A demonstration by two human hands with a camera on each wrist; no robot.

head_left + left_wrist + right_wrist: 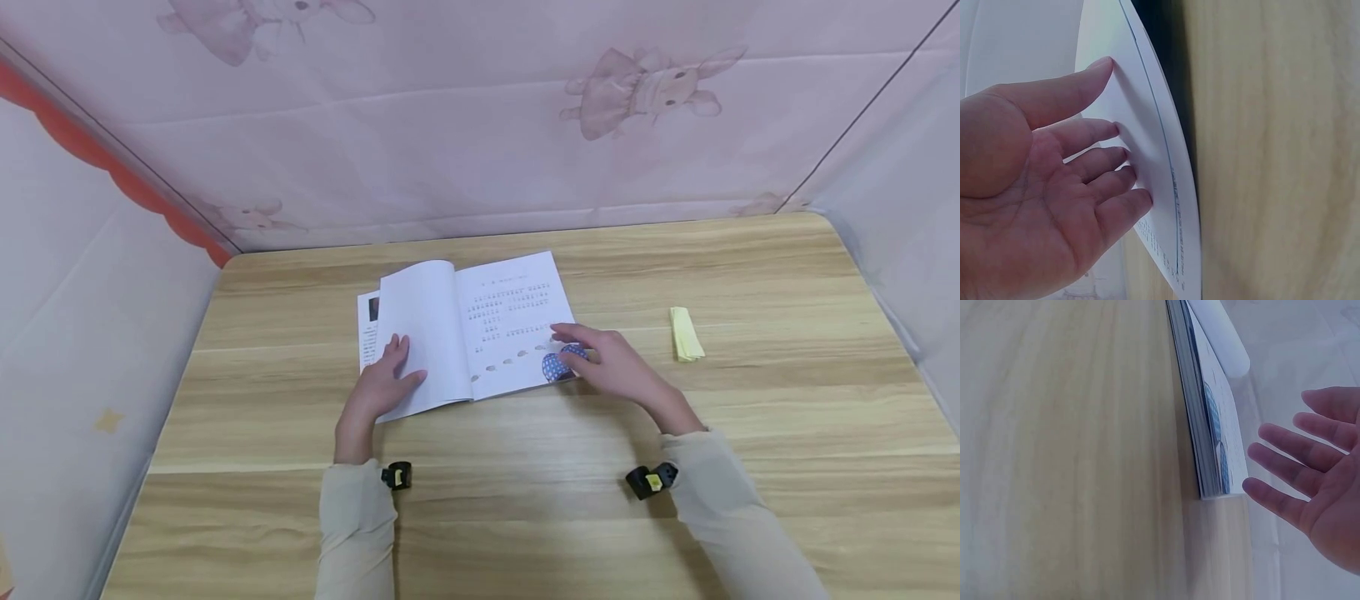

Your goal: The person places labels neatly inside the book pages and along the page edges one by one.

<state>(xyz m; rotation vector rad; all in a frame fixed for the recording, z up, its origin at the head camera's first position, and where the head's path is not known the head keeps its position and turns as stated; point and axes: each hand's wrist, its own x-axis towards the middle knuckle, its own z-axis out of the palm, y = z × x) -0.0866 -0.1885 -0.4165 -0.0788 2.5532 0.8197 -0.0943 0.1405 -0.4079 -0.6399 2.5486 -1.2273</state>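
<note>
A book (pixel 510 308) lies spread on the table, its left page (pixel 423 333) white and bowed upward near the spine. Printed text and a blue dotted picture show on the right page. My left hand (pixel 384 383) rests on the left page, fingertips touching the paper, as the left wrist view also shows with the hand (pixel 1066 169) and page (pixel 1141 125). Over the lower right corner of the book is my right hand (pixel 611 362), fingers relaxed and spread. In the right wrist view this hand (pixel 1316 469) is beside the book's page edges (pixel 1200 437), holding nothing.
A folded pale yellow strip (pixel 686 334) lies on the wooden table (pixel 525 533) to the right of the book. Another printed sheet (pixel 367 325) sticks out under the left page. A pink curtain (pixel 450 167) with rabbit prints stands behind the table.
</note>
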